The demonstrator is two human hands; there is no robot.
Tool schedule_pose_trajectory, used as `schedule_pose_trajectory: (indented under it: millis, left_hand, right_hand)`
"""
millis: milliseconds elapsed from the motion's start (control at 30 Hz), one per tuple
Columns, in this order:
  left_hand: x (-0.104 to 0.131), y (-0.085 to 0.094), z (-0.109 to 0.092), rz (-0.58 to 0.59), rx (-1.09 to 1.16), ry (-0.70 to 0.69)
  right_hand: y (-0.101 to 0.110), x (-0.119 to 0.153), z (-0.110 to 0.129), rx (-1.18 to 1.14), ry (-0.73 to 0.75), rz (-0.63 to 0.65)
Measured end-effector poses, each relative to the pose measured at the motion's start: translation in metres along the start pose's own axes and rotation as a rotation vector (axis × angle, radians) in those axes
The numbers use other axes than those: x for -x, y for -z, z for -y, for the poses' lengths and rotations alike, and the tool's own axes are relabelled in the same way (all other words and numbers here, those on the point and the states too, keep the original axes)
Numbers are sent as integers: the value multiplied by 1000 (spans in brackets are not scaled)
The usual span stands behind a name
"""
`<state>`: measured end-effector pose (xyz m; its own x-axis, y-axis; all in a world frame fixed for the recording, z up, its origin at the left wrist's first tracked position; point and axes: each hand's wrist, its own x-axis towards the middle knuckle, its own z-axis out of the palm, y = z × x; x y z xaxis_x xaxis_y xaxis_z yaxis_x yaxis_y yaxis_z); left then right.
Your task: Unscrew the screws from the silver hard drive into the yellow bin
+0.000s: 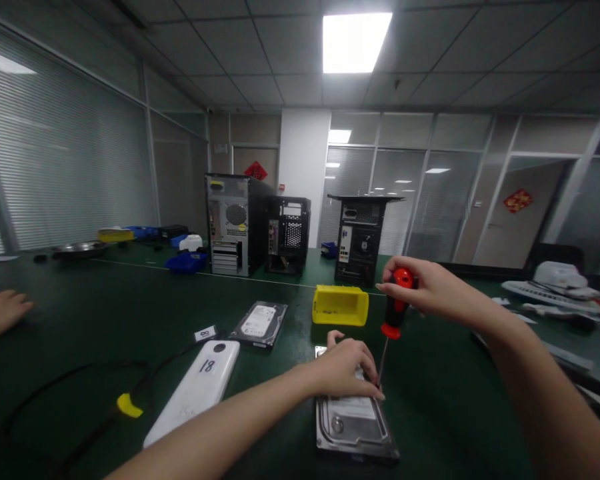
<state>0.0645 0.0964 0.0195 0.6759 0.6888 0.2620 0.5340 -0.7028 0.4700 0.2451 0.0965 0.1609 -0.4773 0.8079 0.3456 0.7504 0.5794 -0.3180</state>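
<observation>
Below right hand (434, 287) gripping red-and-black screwdriver (395, 313), apparently screwing at silver metal hard drive (355, 428) under left hand (347, 368) of unclear grip, probably needing steady twist next.

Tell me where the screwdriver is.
In the head view, the screwdriver is right of centre in the right hand, pointing down beside the left hand on the hard drive.

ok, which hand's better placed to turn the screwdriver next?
Right, I'd say. The right hand grips the screwdriver by its handle, shaft pointing down toward the near hard drive. The left hand lies on that drive, likely better for steadying.
</observation>
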Motion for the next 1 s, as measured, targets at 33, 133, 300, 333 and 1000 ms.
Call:
schedule_pose_trajectory:
  millis: [33, 133, 300, 333, 1000]
  left_hand:
    - [-1, -2, 1, -1, -3, -12]
    - [-1, -6, 2, -12, -34, -48]
    - [1, -9, 2, -36, -74, -75]
    - [1, -9, 2, -44, -79, -82]
    - [7, -21, 2, -140, -111, 32]
  right_hand:
    - [0, 0, 0, 2, 1, 0]
    - [-1, -1, 0, -4, -1, 0]
    - [-3, -2, -4, -38, -33, 32]
    - [-3, -3, -4, -38, -31, 29]
    - [-2, -1, -7, -51, -26, -5]
